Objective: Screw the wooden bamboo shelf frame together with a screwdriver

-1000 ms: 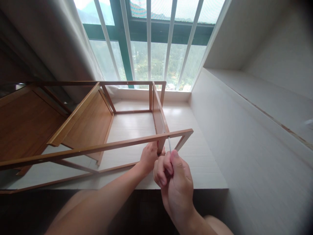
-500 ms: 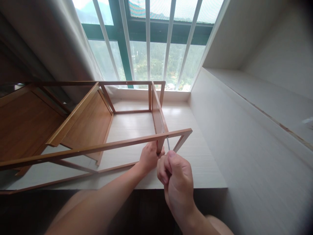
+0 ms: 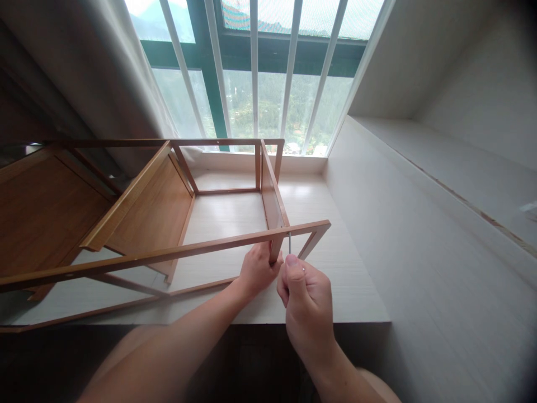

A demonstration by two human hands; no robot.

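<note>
A wooden shelf frame [image 3: 176,253] lies on its side on a pale ledge [image 3: 335,268] under a window. My left hand [image 3: 257,270] grips the frame where an upright shelf panel [image 3: 272,196] meets the long front rail. My right hand [image 3: 305,305] is closed round a thin metal tool [image 3: 289,244], likely a hex key. Its shaft points up into the rail's underside, beside the panel's end. The tool's tip is hidden in the joint.
White window bars [image 3: 254,73] and a pale curtain [image 3: 96,73] stand behind the frame. A white wall [image 3: 419,252] with a stepped sill rises close on the right. The ledge's front edge runs just under my hands, with dark floor below.
My right hand has turned on the tool, its fingers rotating and the wrist shifting slightly right. My left hand and the frame have stayed put.
</note>
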